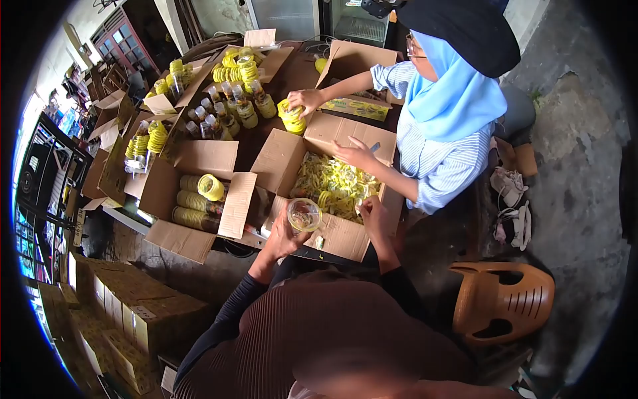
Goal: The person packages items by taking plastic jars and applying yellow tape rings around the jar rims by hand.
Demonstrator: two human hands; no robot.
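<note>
My left hand (284, 238) is closed around a clear plastic cup (304, 214) with a yellowish rim, its open mouth facing up toward me. It is held over the near flap of an open cardboard box (342, 245). Many small yellow-and-white packets (335, 179) fill that box. At the box's near right edge is my right hand (376, 223), fingers pinched together beside the packets; a small pale thing shows at the fingertips, too small to name. A loose packet (319, 243) lies on the near flap.
Across the box, a co-worker (438, 133) touches a yellow stack (292, 118) with one hand and holds the other over the packets. An open carton (159, 193) of stacked yellow-rimmed cups stands left. Filled clear containers (226, 110) stand behind. An orange plastic chair (502, 302) is at right.
</note>
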